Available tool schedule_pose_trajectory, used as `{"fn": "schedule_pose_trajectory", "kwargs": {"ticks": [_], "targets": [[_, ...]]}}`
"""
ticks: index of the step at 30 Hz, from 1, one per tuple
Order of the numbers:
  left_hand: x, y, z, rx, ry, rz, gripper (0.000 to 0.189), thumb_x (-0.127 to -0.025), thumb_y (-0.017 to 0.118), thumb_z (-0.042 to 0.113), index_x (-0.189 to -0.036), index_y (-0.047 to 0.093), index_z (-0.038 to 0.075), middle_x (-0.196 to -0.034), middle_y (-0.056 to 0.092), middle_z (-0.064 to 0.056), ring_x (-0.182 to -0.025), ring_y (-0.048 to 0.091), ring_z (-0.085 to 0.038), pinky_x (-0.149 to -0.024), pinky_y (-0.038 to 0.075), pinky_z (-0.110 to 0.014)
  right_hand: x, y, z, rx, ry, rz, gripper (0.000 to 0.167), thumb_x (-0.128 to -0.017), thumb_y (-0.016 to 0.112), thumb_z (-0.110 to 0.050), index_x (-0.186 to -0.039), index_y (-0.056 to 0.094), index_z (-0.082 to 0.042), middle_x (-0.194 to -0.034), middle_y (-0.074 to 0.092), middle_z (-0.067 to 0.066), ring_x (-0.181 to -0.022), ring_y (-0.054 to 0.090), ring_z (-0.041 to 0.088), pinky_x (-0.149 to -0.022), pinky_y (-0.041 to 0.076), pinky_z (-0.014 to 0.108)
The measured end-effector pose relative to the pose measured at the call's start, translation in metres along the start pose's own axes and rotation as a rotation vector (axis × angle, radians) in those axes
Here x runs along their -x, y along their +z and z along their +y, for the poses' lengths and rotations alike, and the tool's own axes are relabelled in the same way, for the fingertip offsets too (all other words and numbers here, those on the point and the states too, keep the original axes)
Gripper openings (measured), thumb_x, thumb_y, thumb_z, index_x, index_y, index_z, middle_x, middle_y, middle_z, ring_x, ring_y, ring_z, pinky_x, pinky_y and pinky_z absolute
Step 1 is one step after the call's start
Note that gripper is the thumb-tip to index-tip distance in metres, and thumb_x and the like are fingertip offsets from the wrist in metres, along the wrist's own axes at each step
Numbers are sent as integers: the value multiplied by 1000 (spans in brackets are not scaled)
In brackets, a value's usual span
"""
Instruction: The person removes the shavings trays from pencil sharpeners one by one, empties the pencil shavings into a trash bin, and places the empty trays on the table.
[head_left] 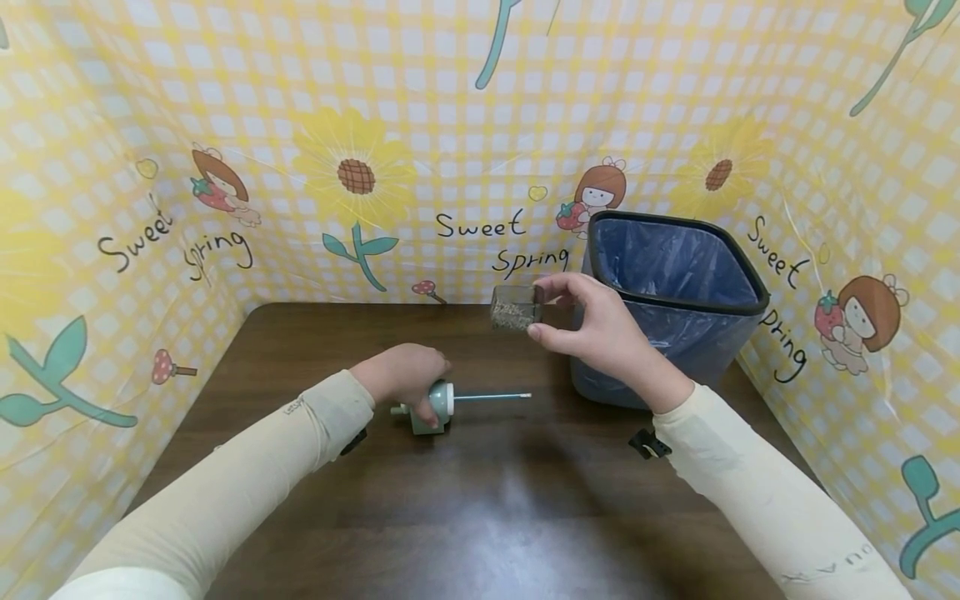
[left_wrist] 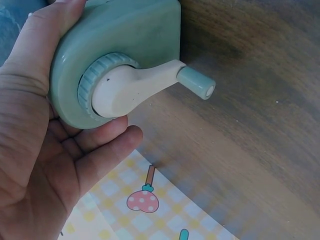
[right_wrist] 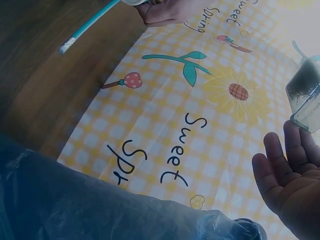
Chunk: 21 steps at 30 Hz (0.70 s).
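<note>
A green hand-crank pencil sharpener (head_left: 429,423) stands on the brown table, with my left hand (head_left: 408,371) gripping it from above. Its white crank arm (left_wrist: 135,89) with a green knob shows in the left wrist view. From its front a blue-green pencil (head_left: 491,397) juts out toward the right, eraser end outward. My right hand (head_left: 600,323) pinches a see-through shavings drawer (head_left: 514,310) between thumb and fingers, raised over the back of the table. Shavings lie inside the drawer. In the right wrist view only part of the drawer (right_wrist: 306,97) shows, at the right edge.
A waste bin (head_left: 675,303) with a dark rim and a bluish plastic liner stands at the back right, just beside my right hand. Yellow checked cloth (head_left: 465,183) with printed flowers hangs around the back and sides of the table (head_left: 420,517).
</note>
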<state>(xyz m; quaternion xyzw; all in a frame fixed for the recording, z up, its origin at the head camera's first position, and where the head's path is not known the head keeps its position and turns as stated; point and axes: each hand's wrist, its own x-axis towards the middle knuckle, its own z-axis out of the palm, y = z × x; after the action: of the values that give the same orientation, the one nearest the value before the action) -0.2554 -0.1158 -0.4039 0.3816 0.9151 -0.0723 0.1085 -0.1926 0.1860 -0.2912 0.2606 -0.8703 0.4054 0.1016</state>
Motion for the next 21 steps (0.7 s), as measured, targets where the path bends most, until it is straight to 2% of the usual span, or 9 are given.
{"fn": "schedule_pose_trajectory", "kwargs": {"ticks": [11,16,21], "targets": [[-1,0,-1,-16,-4,-1,87,-67,88,62,-129,67,5,-107,71,-1,-89,64,-15,-91,56,-37,-1,-10,-3,-13,12,10,52,-87,82,-30,-131,63,-13,-124,66,0,-113,59,21,-100,49,44],[-2,1,-1,-17,-8,3,88,-67,88,62,-130,66,4,-109,72,-2,-89,64,-15,-92,56,-37,-1,-16,-4,5,25,18,53,-87,82,-30,-133,62,-12,-124,65,2,-115,58,25,-101,48,48],[-1,1,-1,-19,-5,-2,90,-67,87,62,-132,65,3,-113,72,-4,-92,65,-16,-93,56,-38,-3,-22,-5,24,39,34,53,-85,84,-30,-132,63,-14,-122,65,1,-113,57,22,-99,49,45]]}}
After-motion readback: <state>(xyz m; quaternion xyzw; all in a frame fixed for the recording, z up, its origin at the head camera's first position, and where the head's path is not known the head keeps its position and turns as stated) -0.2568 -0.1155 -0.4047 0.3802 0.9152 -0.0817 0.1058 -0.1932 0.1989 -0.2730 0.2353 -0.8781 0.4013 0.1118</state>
